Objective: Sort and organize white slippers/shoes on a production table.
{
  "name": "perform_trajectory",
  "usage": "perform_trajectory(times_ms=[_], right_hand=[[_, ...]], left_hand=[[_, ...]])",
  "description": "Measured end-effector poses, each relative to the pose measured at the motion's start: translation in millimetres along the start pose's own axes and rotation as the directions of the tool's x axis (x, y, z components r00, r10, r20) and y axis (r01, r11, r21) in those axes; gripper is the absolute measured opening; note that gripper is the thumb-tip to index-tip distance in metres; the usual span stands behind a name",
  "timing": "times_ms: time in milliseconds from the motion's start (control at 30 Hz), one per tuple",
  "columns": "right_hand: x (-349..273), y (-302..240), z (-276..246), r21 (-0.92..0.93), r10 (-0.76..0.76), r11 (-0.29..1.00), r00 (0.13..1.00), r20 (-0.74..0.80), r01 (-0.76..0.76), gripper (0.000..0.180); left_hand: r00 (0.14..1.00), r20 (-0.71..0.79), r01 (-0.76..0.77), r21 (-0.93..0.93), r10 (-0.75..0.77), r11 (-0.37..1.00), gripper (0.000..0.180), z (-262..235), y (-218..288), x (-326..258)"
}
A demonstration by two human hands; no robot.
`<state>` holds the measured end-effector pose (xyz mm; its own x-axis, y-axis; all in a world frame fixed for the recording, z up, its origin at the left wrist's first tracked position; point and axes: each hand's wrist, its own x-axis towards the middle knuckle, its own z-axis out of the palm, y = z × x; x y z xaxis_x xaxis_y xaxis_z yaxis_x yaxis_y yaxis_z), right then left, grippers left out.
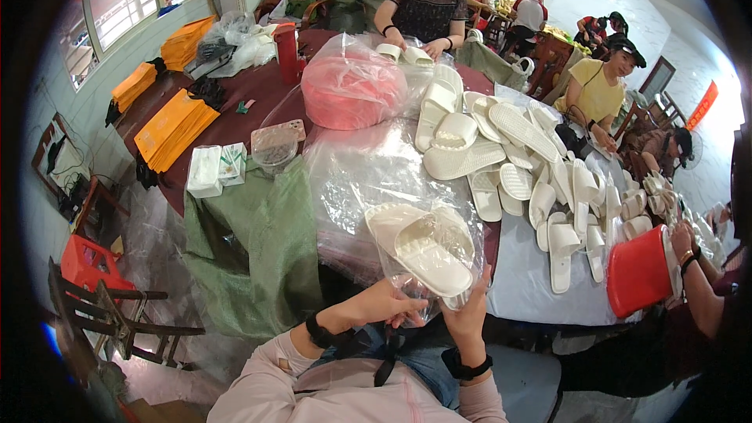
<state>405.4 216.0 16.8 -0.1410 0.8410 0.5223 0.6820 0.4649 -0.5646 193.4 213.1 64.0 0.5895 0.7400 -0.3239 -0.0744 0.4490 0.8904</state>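
Holding a clear plastic bag (427, 254) with a pair of white slippers (423, 244) inside, you have both hands at its lower end, near frame centre-bottom. Your left hand (382, 303) is closed on the bag's bottom at 7 o'clock of the slippers; your right hand (468, 307) is clamped on the bag edge at 5 o'clock. Bag sits over the counter (235, 121) edge, just above your lap. Pile of loose white slippers (517, 164) at 1 o'clock, stack of clear bags (368, 168) at 12 o'clock, pink bundle in plastic (352, 90) beyond. Green sack (266, 243) at 9 o'clock, red bucket (638, 270) at 3 o'clock held by another person's hand (681, 239)
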Motion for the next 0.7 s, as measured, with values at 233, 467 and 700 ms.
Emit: perform_trajectory(times_ms=[233, 467, 700], right_hand=[[5, 3, -23, -0.117, -0.102, 0.989, 0.992, -0.080, 0.092, 0.044], [18, -20, -19, 0.278, 0.292, 0.937, 0.913, -0.284, -0.213, 0.031], [9, -30, -9, 0.028, -0.161, 0.980, 0.867, -0.470, 0.198, 0.024]], left_hand=[[0.969, 0.163, -0.184, -0.040, 0.188, 0.982, 0.050, -26, 10, -17], [-0.286, -0.748, 0.010, 0.623, 0.599, 0.782, 0.028, -159, -40, -48], [0.232, -0.972, -0.061, 0.021, 0.035, 0.998, 0.058, -197, -131, -79]])
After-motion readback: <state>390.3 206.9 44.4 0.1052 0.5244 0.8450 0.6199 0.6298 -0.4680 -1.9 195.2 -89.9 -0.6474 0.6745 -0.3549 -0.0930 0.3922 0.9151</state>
